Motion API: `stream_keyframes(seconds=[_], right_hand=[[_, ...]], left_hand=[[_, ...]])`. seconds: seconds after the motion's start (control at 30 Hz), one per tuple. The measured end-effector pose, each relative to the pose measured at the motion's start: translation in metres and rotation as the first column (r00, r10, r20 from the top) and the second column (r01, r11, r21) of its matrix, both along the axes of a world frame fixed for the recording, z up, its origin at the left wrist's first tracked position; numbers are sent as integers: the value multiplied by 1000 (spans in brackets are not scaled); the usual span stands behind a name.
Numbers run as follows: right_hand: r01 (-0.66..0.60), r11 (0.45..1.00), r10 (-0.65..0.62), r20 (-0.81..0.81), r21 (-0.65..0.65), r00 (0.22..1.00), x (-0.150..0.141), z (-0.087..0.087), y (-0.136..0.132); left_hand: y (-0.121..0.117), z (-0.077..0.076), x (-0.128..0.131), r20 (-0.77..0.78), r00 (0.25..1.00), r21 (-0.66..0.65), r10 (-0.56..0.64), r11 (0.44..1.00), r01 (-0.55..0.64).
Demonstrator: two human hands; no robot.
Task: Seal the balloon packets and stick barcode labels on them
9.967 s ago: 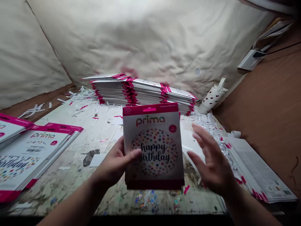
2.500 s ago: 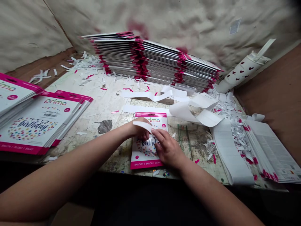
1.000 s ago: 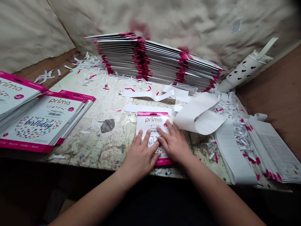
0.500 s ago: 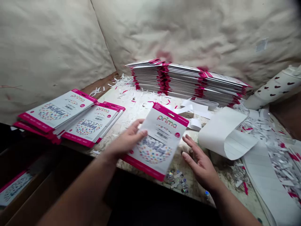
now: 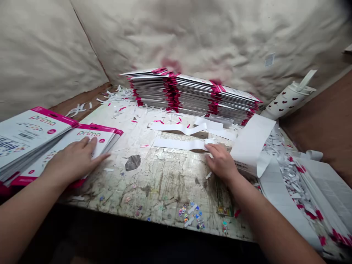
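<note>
Work area: a worn, stained tabletop (image 5: 156, 176) against a wall lined with beige cloth (image 5: 192, 36). Reference landmark: the long stack of pink-edged packs (image 5: 192, 97) along the tabletop's back edge. All positions below are taken from that stack.

Front-left of the stack, the left hand (image 5: 73, 157) lies flat on a Prima pack (image 5: 92, 137) at the top of a loose pile. Its grip is open, fingers spread. The pack's pink header points toward the stack, and its long axis cannot be judged exactly, as the hand covers much of it.

Front-right of the stack, the right hand (image 5: 221, 161) rests with an open grip, fingers at the end of a white paper strip (image 5: 178, 144). The strip's long axis runs sideways, pointing left from that hand; the right hand is the nearer to it.

Right of the stack stands a heart-print tumbler (image 5: 288, 101), with shredded paper (image 5: 286, 161) below it. Sequin confetti (image 5: 191, 216) lies near the front edge.
</note>
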State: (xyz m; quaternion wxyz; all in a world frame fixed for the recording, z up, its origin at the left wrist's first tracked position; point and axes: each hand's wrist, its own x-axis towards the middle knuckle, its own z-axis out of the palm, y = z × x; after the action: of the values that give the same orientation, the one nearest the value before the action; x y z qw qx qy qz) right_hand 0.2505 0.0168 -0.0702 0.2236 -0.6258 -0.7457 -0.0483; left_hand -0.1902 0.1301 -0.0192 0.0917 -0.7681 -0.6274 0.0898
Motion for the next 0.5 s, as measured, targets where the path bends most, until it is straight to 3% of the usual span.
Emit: stream_keyframes(seconds=[0.1,0.2,0.27,0.37,0.5], right_hand=[[38,999,-38,20,-8,999,-2,-4,7],[119,993,-119,-170,-6,978,6,1,12],[145,987,-158,-289,-67,944,15,8,18],[112,966,-187,-333,-233,924,27,16,31],[65,931,-233,-449,-359,863,36,14,43]], left_hand=[[-4,-8,4,-24,1000,43,-2,999,3],[-9,-4,27,41,993,239,-114,966,101],[-13,-1,61,147,950,294,-277,929,225],[-16,0,131,369,804,224,-466,884,410],[-16,-4,222,636,604,63,-480,813,579]])
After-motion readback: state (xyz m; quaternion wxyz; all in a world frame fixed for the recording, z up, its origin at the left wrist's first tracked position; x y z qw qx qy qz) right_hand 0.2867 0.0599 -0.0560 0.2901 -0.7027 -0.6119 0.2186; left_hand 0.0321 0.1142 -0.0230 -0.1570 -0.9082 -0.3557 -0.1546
